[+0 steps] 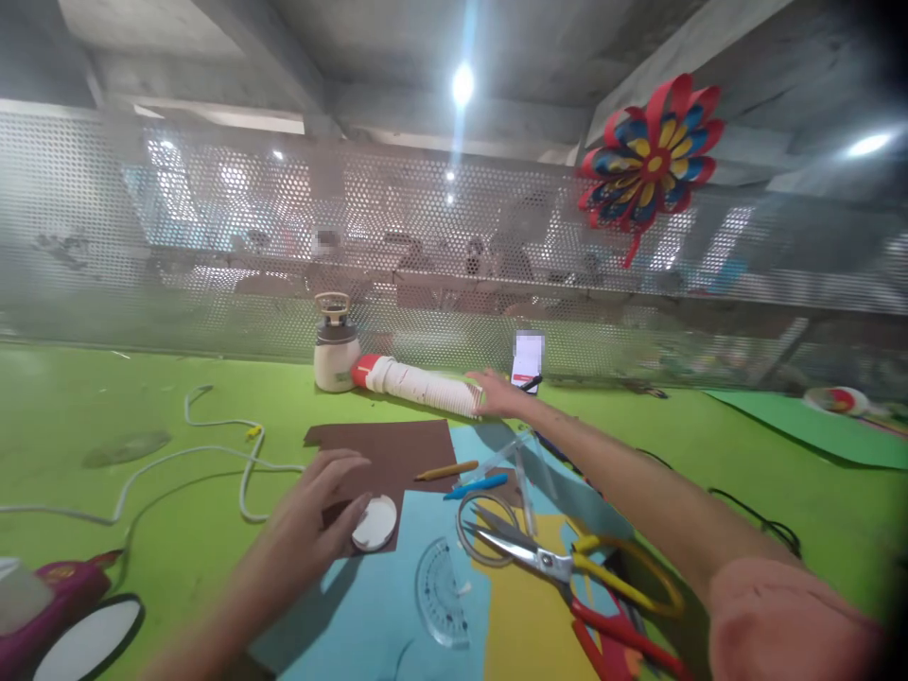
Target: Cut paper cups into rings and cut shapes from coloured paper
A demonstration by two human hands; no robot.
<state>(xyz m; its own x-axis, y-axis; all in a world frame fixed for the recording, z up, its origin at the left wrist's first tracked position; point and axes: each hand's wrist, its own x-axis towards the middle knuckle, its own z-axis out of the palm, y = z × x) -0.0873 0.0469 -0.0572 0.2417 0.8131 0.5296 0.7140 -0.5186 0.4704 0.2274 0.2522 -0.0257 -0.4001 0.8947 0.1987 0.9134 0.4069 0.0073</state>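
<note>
Before you, one clear plastic protractor [441,596] and one pair of metal scissors [550,562] lay over coloured paper [375,624]. Your left hand [312,504], fingers loosely spread, had its thumb at one round white lid [377,524]. Two pens [477,487] lay beyond. Your right hand [497,394] was at the end of one ribbed stack of nested cups [424,386]; I could not tell whether it gripped. Beside the stack's red end stood one sprayer bottle [335,359], contents hidden.

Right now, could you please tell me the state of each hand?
Left hand: open, fingers loosely bent, thumb by the white round lid.
Right hand: at the end of the white cup stack; whether closed on it cannot be told.
</note>
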